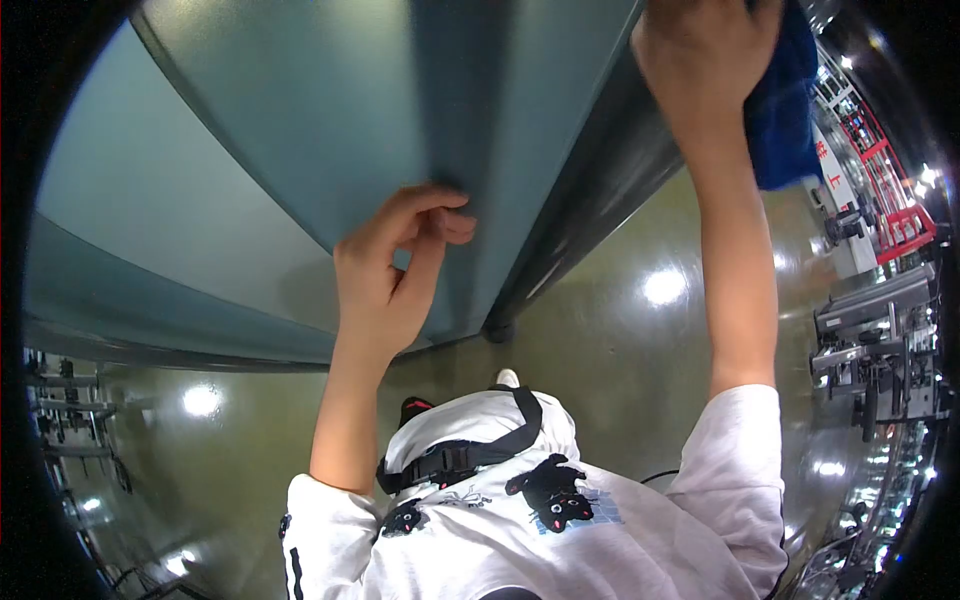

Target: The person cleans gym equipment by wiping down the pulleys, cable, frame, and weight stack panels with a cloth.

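Note:
A large, smooth blue-grey panel (pixel 520 130) with a pale band (pixel 200 170) and a dark edge (pixel 610 160) fills the upper left. My left hand (pixel 390 265) is in front of this panel, fingers loosely curled towards the thumb, with nothing seen in them. At the top right, by the panel's dark edge, my right hand (pixel 710 50) grips a blue cloth (pixel 785 120) that hangs down on its right side. The fingertips of that hand are partly cut off by the top of the view.
Below lies a shiny floor (pixel 620 330) with light reflections. Exercise machines (pixel 875 350) stand on the right, near a red rack (pixel 885 170). More equipment (pixel 75 410) is at the far left. A dark foot (pixel 498 328) supports the panel's near corner.

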The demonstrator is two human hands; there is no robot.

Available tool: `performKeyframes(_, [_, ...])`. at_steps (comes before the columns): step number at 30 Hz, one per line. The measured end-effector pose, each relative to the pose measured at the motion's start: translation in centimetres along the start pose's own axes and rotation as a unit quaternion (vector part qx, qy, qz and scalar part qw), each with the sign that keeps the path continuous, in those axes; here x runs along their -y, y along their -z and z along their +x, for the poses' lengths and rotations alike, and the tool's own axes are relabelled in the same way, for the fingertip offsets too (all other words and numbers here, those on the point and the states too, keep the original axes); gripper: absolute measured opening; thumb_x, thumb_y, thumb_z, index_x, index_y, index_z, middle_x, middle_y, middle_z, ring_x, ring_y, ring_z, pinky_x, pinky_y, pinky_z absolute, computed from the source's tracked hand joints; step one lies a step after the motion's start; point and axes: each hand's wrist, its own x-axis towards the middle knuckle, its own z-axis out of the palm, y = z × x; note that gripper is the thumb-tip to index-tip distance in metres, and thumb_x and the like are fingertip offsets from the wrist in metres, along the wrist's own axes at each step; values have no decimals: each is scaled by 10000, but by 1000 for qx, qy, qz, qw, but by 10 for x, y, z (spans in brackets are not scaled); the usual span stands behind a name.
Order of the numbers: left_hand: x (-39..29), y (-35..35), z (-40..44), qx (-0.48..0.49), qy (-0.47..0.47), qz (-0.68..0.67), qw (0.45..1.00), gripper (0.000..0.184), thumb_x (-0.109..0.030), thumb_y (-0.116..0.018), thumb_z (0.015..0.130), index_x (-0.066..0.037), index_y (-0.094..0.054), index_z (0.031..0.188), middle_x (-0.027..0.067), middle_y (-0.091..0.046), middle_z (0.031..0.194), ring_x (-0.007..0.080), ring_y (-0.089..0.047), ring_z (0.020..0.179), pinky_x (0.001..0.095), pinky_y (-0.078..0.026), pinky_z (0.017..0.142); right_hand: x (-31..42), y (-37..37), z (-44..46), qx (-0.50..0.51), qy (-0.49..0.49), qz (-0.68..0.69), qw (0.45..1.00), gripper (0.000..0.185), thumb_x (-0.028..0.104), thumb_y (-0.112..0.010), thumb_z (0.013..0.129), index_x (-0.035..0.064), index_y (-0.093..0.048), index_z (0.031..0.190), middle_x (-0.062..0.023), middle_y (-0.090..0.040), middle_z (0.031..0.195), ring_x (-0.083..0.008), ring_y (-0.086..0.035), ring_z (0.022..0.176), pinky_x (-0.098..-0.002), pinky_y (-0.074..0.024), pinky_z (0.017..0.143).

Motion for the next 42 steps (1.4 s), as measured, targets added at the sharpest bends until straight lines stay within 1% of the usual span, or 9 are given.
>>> performKeyframes(2, [2, 0, -1, -1, -2, 4, 1000, 171, 30, -479, 861, -16, -610, 960, 96, -676, 765, 181, -688, 724, 254, -521, 628, -2, -9, -17, 122, 118, -290, 942, 430, 75, -537, 777, 105, -582, 1203, -122, -514, 1249, -324, -425, 1218, -524, -259, 1038])
performKeyframes(3, [3, 1, -2, 0, -3, 8, 1000, 169, 32, -480, 858, -14, -610, 956, 96, -675, 762, 183, -688, 726, 255, -520, 632, -2, -15, -28, 229, 221, -547, 774, 414, 114, -538, 787, 117, -594, 1197, -149, -494, 1253, -359, -413, 1214, -535, -265, 1031])
performKeyframes(12, [12, 10, -4, 16, -8, 35, 999, 170, -80, -450, 946, -26, -599, 1008, 84, -690, 847, 157, -677, 770, 226, -494, 591, 45, -80, -282, 490, 213, -467, 705, 549, 258, -375, 917, 5, -310, 1399, -136, -129, 1517, -375, -143, 1376, -549, -80, 1118])
performKeyframes(14, [12, 9, -2, -1, 2, 30, 1000, 141, -41, -482, 909, -23, -608, 969, 85, -686, 803, 164, -683, 744, 230, -503, 611, 56, -103, -331, 696, 382, -380, 475, 570, 298, -396, 923, 27, -292, 1414, -138, -137, 1515, -388, -151, 1369, -552, -99, 1114])
performKeyframes(21, [12, 8, -3, -11, 3, 40, 999, 130, -4, -508, 871, -37, -611, 943, 78, -687, 762, 151, -689, 717, 233, -512, 632, 24, -55, -390, 633, 466, -201, 585, 602, 254, -497, 796, 21, -399, 1343, -99, -361, 1408, -262, -313, 1315, -372, -187, 1134])
performKeyframes(24, [12, 7, -3, -17, 7, 52, 998, 129, -8, -508, 873, -43, -610, 942, 72, -688, 752, 152, -690, 714, 234, -511, 635, 5, -33, -361, 477, 360, -205, 775, 441, 230, -492, 836, 145, -499, 1269, -6, -448, 1350, -176, -375, 1264, -343, -217, 1106])
performKeyframes(31, [10, 9, -2, -14, 19, 40, 999, 114, -18, -511, 879, -43, -614, 922, 72, -687, 744, 155, -691, 713, 236, -511, 641, -30, 0, -228, 201, 138, -200, 949, 434, 458, -692, 639, 299, -627, 1038, 83, -505, 1250, -219, -424, 1162, -522, -304, 961])
performKeyframes(35, [12, 9, -4, -18, 29, 36, 999, 163, 33, -493, 844, -23, -617, 934, 81, -686, 746, 162, -689, 726, 238, -511, 652, -22, -15, -134, -65, 47, -129, 988, 483, 320, -724, 672, 117, -611, 1095, -135, -468, 1254, -381, -407, 1148, -542, -289, 982])
performKeyframes(42, [8, 13, -4, -7, 18, 39, 999, 189, 46, -486, 830, -17, -621, 946, 83, -689, 775, 165, -688, 746, 244, -512, 653, 13, -23, -135, -128, -177, -21, 976, 735, 230, -670, 799, 2, -297, 1390, -293, -284, 1353, -420, -328, 1235, -441, -255, 1039])
